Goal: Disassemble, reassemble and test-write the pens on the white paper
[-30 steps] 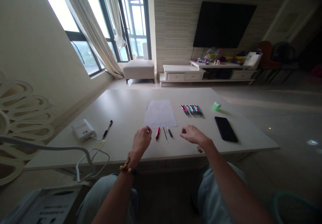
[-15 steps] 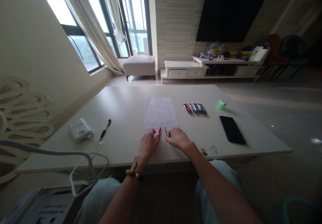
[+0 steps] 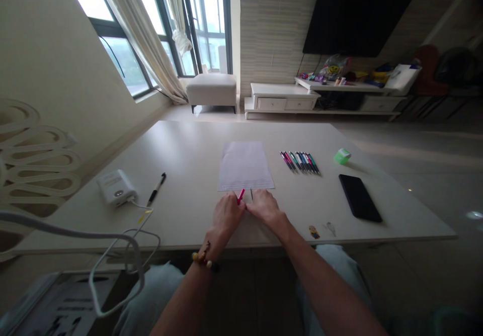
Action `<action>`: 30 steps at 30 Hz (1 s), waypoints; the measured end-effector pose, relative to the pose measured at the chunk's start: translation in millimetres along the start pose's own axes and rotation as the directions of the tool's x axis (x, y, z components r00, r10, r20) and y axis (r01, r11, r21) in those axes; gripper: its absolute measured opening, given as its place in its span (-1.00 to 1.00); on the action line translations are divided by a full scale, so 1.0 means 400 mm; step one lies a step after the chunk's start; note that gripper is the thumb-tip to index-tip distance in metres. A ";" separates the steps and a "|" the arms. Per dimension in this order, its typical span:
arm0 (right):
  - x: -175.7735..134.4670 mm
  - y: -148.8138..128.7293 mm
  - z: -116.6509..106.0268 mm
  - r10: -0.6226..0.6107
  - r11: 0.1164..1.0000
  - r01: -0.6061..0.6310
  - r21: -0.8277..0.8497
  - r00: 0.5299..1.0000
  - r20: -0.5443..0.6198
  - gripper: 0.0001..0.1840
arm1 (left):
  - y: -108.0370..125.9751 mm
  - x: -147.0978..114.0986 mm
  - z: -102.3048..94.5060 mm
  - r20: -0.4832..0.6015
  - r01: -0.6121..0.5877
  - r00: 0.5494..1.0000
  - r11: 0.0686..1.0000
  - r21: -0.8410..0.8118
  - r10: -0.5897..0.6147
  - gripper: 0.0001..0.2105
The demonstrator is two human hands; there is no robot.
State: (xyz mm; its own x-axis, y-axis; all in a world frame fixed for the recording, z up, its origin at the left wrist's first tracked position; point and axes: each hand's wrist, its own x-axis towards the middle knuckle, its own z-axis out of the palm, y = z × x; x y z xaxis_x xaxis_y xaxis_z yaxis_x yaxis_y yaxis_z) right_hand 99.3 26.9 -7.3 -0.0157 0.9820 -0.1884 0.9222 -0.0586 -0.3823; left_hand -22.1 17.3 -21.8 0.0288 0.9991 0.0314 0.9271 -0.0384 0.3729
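My left hand (image 3: pixel 227 212) is closed around a pink pen part (image 3: pixel 241 195), whose bright end sticks up past the thumb side. My right hand (image 3: pixel 265 206) is closed too, its fingertips close against the left hand. From its fingers a thin dark rod (image 3: pixel 251 194), like a pen refill, points away from me; the rest of it is hidden. Both hands are low over the near part of the table, just in front of a white sheet of paper (image 3: pixel 246 164). Right of the paper lies a row of several coloured pens (image 3: pixel 301 162).
A black phone (image 3: pixel 359 197) and a small green box (image 3: pixel 342 156) lie to the right. Two small stickers (image 3: pixel 314 232) are near the front edge. On the left are a black pen (image 3: pixel 156 189) and a white power bank (image 3: pixel 117 187) with its cable.
My hands have come together, the left turning over the pink part and the right moving in beside it. The camera view has shifted slightly.
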 end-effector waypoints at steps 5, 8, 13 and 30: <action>0.007 0.031 -0.034 -0.070 0.898 0.093 0.431 0.995 -0.070 -0.84 | -0.010 -0.015 -0.015 -0.030 0.001 1.000 0.978 -0.207 -0.008 -0.87; 0.012 0.041 -0.067 -0.040 0.664 0.207 0.719 0.969 -0.243 -0.85 | -0.006 -0.029 -0.020 -0.046 -0.071 0.997 0.932 -0.355 0.058 -0.86; 0.005 0.035 -0.092 -0.037 0.484 0.382 0.787 0.908 -0.418 -0.77 | -0.001 -0.048 -0.015 -0.125 -0.199 0.980 0.848 -0.492 0.157 -0.84; 0.004 0.023 -0.075 -0.154 0.564 0.449 0.693 0.881 -0.446 -0.68 | -0.008 -0.057 -0.018 -0.177 -0.257 0.965 0.827 -0.500 0.193 -0.86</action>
State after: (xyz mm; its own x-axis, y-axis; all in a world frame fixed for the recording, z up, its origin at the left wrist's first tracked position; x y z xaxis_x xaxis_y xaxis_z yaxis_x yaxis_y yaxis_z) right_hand 119.4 33.4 15.9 0.0168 0.9548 0.2966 0.2449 0.2837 -0.9271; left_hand -28.4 -5.4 -17.1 0.1408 0.9535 0.2664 0.5725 -0.2979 0.7639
